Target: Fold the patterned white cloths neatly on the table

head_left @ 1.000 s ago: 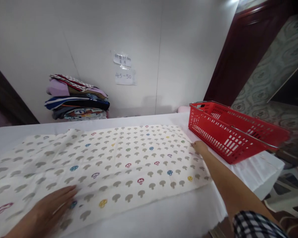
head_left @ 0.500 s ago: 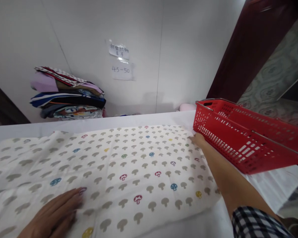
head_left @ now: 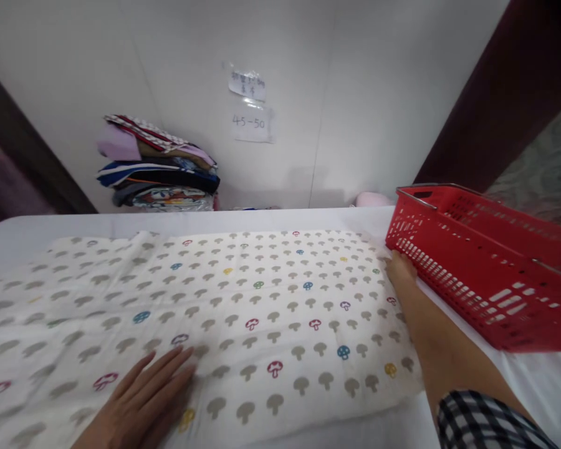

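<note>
Left hand [head_left: 144, 399] flat on mushroom-print cloth [head_left: 243, 299], right hand [head_left: 399, 269] at its edge (grip unclear)

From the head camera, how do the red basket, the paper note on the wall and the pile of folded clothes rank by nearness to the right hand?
From the right hand:
1. Red basket, just beside it on the right.
2. Paper note, up on the wall.
3. Pile of folded clothes, far left by the wall.

Head camera looks forward and down, close over the table [head_left: 308, 218], toward the wall [head_left: 355, 93].
</note>
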Demonstrator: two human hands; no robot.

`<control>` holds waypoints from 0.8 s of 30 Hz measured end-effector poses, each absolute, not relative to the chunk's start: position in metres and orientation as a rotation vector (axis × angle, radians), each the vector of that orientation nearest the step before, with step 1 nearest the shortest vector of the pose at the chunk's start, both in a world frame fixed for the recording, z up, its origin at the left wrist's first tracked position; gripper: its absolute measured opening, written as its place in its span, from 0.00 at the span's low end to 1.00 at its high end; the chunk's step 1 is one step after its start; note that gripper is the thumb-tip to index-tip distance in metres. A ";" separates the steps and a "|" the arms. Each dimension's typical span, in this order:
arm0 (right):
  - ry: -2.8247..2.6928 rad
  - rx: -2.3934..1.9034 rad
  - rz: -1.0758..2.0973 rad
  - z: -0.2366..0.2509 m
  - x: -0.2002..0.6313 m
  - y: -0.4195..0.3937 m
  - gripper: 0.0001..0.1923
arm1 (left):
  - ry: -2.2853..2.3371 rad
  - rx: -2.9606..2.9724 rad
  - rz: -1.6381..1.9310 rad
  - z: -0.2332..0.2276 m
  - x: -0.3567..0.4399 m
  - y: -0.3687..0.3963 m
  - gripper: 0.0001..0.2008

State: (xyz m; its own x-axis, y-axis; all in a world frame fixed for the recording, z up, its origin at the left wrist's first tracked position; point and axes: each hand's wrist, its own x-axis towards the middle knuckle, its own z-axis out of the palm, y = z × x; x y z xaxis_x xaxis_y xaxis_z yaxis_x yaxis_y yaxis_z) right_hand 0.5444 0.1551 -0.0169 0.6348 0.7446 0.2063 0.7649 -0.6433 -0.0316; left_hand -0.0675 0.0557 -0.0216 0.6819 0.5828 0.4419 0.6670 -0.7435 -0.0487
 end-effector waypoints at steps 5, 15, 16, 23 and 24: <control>-1.763 -2.331 -0.363 -0.034 0.522 0.144 0.22 | -1.047 -2.766 -0.335 -0.008 -0.069 0.022 0.26; -2.154 -1.983 0.007 -0.039 0.444 0.079 0.26 | -1.333 -2.906 -0.297 0.001 -0.088 -0.029 0.23; -2.208 -1.830 0.063 -0.036 0.420 0.063 0.25 | -1.365 -2.885 -0.325 0.000 -0.094 -0.033 0.23; -2.496 -0.992 0.157 -0.019 0.277 -0.035 0.18 | -1.457 -2.724 -0.457 -0.001 -0.134 -0.039 0.16; -2.527 -0.952 0.157 -0.016 0.265 -0.039 0.18 | -1.443 -2.724 -0.443 0.001 -0.136 -0.037 0.16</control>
